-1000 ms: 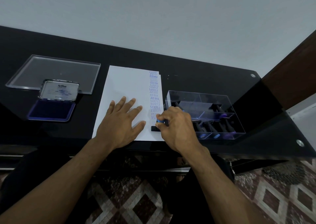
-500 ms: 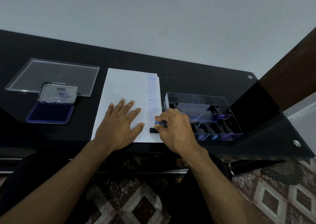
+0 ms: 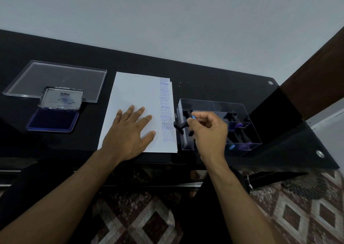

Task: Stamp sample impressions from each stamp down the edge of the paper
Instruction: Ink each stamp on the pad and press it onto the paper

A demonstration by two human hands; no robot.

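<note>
Blue impressions already run down nearly the whole right edge of the white paper sheet [image 3: 137, 102]. My left hand [image 3: 130, 132] lies flat on it, fingers spread. My right hand's [image 3: 208, 130] fingers pinch a black blue-tipped stamp [image 3: 183, 125] beside the clear plastic box [image 3: 247, 130], so little remains.

Paper [image 3: 134, 94], right edge: blue impressions read "FRAGILE", "AMENDED", "SAMPLE", "AIR MAIL". Ink pad lid [image 3: 62, 98]: "Artline". Lowest impressions too faint to read.

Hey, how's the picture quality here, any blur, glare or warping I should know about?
Head view: dim, cool light; wide-angle warp bows the black desk edge; the right hand and its stamp are motion-smeared; lowest prints on the paper are faint and unreadable; reflections streak the clear stamp box; the left hand is fairly sharp.
</note>
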